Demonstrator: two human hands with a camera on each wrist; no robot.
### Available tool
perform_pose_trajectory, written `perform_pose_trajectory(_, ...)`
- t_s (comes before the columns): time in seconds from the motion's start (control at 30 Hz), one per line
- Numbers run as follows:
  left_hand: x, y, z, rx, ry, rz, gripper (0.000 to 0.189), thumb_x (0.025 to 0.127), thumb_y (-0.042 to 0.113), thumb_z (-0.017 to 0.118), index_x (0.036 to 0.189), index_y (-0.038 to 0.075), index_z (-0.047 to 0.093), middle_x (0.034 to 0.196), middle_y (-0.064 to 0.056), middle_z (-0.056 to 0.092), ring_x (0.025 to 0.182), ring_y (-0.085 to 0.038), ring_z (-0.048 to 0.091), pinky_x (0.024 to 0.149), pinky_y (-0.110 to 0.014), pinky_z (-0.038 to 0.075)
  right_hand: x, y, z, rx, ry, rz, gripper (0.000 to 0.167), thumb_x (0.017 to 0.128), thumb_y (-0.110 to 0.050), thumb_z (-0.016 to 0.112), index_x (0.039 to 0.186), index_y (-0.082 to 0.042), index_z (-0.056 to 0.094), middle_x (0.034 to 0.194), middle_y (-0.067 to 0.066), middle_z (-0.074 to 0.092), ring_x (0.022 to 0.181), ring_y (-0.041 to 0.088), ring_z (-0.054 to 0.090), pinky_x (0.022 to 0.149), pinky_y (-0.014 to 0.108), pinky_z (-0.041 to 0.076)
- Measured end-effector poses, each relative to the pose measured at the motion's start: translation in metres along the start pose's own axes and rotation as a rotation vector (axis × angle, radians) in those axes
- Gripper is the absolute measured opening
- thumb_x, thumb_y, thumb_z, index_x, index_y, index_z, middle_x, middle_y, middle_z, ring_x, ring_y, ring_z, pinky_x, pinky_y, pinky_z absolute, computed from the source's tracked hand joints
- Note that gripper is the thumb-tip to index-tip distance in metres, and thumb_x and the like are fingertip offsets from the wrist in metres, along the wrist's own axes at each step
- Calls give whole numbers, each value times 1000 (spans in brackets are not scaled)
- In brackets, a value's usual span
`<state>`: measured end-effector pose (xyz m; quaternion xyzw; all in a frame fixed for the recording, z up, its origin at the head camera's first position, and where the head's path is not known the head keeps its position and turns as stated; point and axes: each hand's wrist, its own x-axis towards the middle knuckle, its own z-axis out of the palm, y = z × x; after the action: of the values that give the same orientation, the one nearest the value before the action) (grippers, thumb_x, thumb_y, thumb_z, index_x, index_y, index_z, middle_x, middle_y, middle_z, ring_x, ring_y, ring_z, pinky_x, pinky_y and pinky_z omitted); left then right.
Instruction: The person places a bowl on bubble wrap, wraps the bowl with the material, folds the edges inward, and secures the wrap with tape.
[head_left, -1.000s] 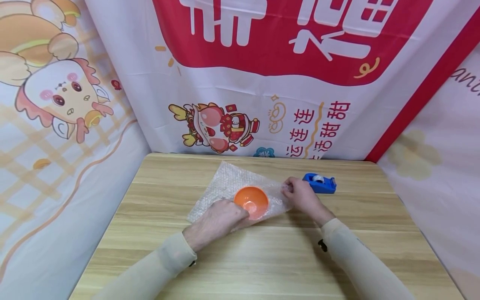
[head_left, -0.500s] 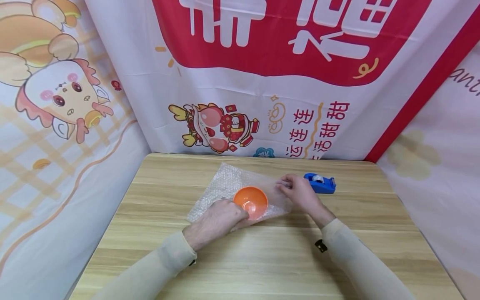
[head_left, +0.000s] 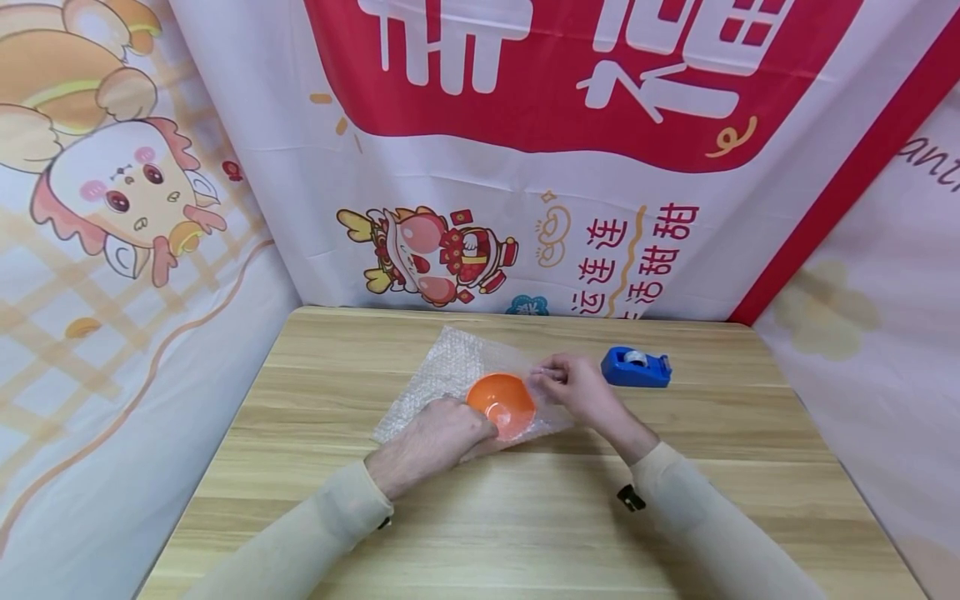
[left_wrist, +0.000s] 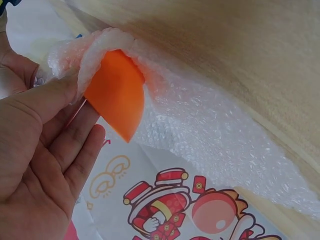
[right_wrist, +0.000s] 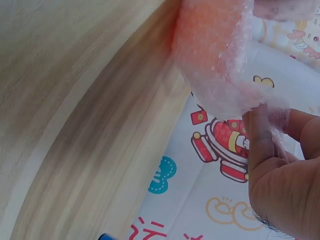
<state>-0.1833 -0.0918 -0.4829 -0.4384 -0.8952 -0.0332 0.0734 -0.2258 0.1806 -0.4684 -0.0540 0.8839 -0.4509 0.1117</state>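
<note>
An orange bowl [head_left: 501, 407] stands on a sheet of bubble wrap [head_left: 459, 367] spread over the table. At the bowl's near-left rim my left hand [head_left: 438, 437] pinches the rim together with a fold of the wrap. In the left wrist view the thumb presses that fold against the orange bowl [left_wrist: 117, 95], and the other fingers lie behind it. My right hand [head_left: 581, 392] pinches the right corner of the bubble wrap and lifts it beside the bowl's right rim. The right wrist view shows the gathered bubble wrap [right_wrist: 220, 90] between thumb and fingers, with the bowl's orange showing through.
A blue tape dispenser [head_left: 636, 367] with a roll of clear tape stands to the right of my right hand. The wooden table [head_left: 510, 525] meets a printed cloth backdrop [head_left: 450, 167] at its far edge, with printed cloth on both sides.
My right hand has moved left toward the bowl, drawing the wrap's right corner along with it. My left hand and the bowl have stayed in place.
</note>
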Motion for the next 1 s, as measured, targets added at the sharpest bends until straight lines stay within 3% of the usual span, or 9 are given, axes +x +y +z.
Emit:
perform_pose_trajectory(0.27, 1, -1, 1, -4, 8, -2, 27, 112, 41, 82, 91, 24, 86, 69, 11, 63, 62, -7, 46, 61, -27, 51, -2, 0, 6, -60, -69, -22, 24, 114, -25, 81, 132, -11, 85, 124, 7, 88, 103, 17, 81, 95, 35, 73)
perform_pose_trajectory(0.47, 2, -3, 0, -21, -1, 4, 26, 113, 41, 81, 93, 25, 86, 71, 12, 61, 64, -6, 43, 63, -25, 47, -4, 5, 3, -176, -145, -146, 31, 116, -36, 77, 138, -16, 85, 134, 5, 88, 116, 19, 82, 110, 46, 71)
perform_pose_trajectory(0.63, 1, -6, 1, -9, -21, 20, 22, 113, 37, 81, 95, 25, 84, 73, 12, 63, 66, -6, 44, 63, -24, 45, -6, 12, -3, -278, -217, -260, 31, 119, -20, 66, 143, -20, 85, 149, 4, 83, 129, 25, 79, 116, 53, 68)
perform_pose_trajectory(0.83, 0, -9, 2, -22, -51, 23, 16, 112, 34, 82, 99, 25, 85, 77, 10, 68, 67, -7, 47, 65, -24, 46, 0, 25, -13, -400, -294, -464, 61, 110, 10, 57, 152, -29, 80, 161, -5, 76, 157, 28, 69, 127, 55, 60)
perform_pose_trajectory(1.0, 0, -10, 2, -43, -49, 27, 21, 113, 39, 81, 100, 24, 86, 77, 10, 71, 66, -7, 47, 63, -25, 46, 4, 38, -18, -485, -353, -592, 61, 114, 7, 66, 162, -30, 71, 174, -11, 64, 168, 27, 58, 135, 55, 51)
